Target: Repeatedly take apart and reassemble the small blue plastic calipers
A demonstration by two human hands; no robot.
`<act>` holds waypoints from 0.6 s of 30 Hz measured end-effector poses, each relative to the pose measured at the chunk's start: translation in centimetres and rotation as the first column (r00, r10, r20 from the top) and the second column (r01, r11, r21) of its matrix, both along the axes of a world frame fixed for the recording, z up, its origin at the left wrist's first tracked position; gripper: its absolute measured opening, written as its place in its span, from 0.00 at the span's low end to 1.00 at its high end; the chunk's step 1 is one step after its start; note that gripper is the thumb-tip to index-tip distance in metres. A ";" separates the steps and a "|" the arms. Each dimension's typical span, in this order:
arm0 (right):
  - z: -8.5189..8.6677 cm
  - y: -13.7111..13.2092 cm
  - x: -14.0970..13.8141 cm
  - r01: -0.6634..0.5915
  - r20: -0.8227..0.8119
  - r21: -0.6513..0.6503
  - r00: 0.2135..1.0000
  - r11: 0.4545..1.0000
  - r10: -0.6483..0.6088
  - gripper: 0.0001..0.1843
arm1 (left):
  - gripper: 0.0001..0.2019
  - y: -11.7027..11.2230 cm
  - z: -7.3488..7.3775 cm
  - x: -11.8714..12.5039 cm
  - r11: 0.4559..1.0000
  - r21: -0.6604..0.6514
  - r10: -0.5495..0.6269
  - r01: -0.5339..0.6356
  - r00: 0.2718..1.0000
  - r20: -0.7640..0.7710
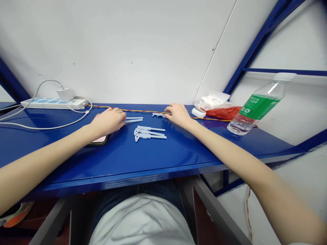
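Observation:
My left hand [110, 119] lies palm down on the blue table [158, 160], its fingertips touching pale grey plastic strips [134, 119]. It covers part of a phone with a pink back [99, 139]. My right hand [178, 114] rests further right, fingers curled over a small grey plastic piece [158, 115] near the back edge. Between the two hands lie two or three grey plastic caliper-shaped parts [149, 133], stacked side by side and untouched.
A red-yellow wire [143, 111] runs along the table's back. A white power strip [51, 103] with a charger and cables sits at back left. At right are a white round object [198, 112], a red bag with tissue [222, 111] and a tilted water bottle [255, 108].

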State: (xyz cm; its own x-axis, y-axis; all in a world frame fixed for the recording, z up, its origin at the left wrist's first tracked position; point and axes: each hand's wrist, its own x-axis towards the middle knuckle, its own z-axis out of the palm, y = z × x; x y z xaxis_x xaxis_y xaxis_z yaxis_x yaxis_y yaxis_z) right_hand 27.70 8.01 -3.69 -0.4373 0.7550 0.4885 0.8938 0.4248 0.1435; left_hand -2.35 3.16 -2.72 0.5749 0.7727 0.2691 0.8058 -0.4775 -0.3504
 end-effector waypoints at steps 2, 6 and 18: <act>-0.1 0.2 0.0 0.028 0.031 -0.004 0.999 1.000 -0.028 0.10 | 0.09 -0.1 0.0 0.0 1.000 0.014 -0.002 0.002 1.000 -0.029; -0.2 0.3 -0.1 0.075 0.063 -0.035 0.995 0.997 -0.072 0.11 | 0.10 -0.2 0.0 0.1 0.999 0.042 -0.014 0.017 0.997 -0.078; -0.1 -0.5 -1.1 -0.191 0.071 0.036 0.980 0.981 0.188 0.09 | 0.12 -0.4 0.3 -0.3 0.984 0.175 -0.006 0.019 0.997 -0.074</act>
